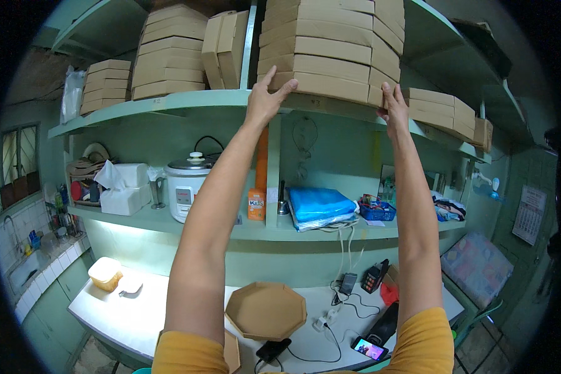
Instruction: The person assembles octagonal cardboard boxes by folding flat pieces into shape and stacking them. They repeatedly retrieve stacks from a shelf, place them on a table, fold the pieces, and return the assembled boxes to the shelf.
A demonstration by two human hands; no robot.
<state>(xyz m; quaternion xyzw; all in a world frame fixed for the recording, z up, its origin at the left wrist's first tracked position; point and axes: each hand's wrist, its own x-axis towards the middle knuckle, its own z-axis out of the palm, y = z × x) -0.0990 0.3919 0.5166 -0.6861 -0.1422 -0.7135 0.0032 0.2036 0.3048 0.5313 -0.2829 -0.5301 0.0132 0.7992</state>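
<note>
From my remote seat I see my left hand (271,95), grip open, thumb and fingers spread at the left corner of the lowest cardboard box (331,88); my right hand (394,111) is at its right corner, fingers raised, though I can't tell whether that grip is closed. The box lies between them, its long front face running left to right, neither hand clearly nearer. It sits on the green shelf (168,101) under the stacked boxes (333,51), well above the white counter (153,305) and its octagonal cardboard tray (265,310).

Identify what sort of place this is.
Probably a home kitchen doubling as a storage space: a rice cooker on the lower shelf, a sink at far left, and cardboard boxes stacked above.
</note>
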